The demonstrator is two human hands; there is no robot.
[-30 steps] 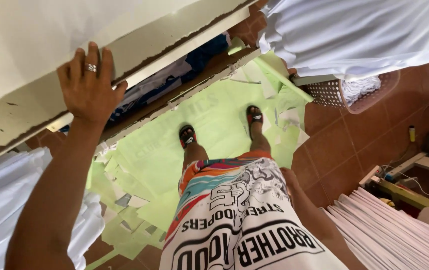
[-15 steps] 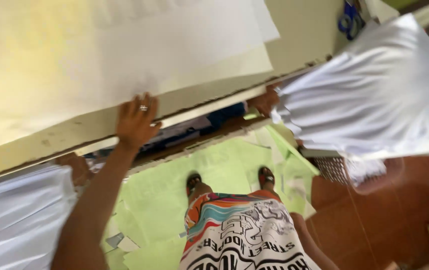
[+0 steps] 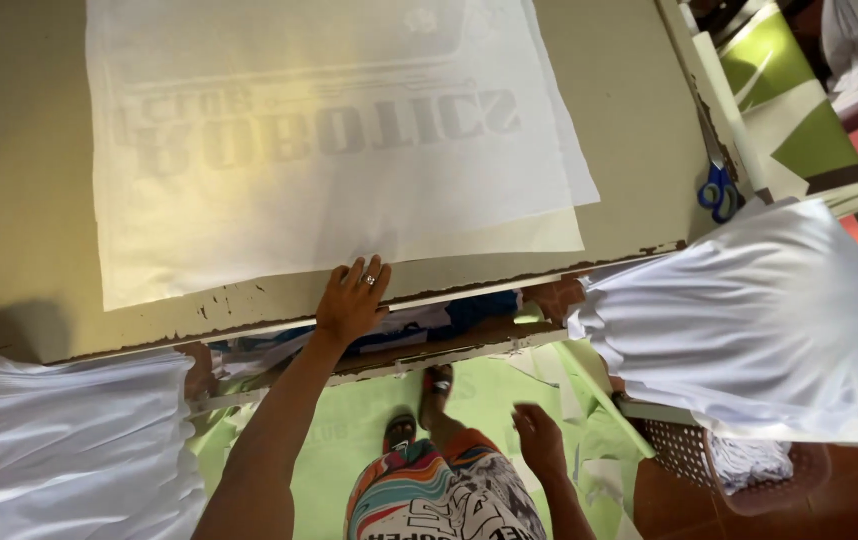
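Observation:
My left hand (image 3: 351,300) lies flat on the near edge of a worn beige table (image 3: 639,120), fingers spread, a ring on one finger. Its fingertips touch the lower edge of large white translucent sheets (image 3: 329,140) stacked on the table, with faint mirrored lettering showing through. My right hand (image 3: 539,440) hangs low beside my patterned shorts (image 3: 449,500), fingers loose and holding nothing. My sandalled feet (image 3: 419,405) stand below on green paper (image 3: 349,430) covering the floor.
Blue-handled scissors (image 3: 719,190) lie at the table's right edge. White cloth hangs at the right (image 3: 749,310) and at the lower left (image 3: 59,440). A perforated basket (image 3: 719,465) holding cloth sits at the lower right. Paper scraps litter the floor under the table.
The view has lifted from the floor to the tabletop. My left hand stays at the table edge, now reaching the sheets. My right hand has come into view.

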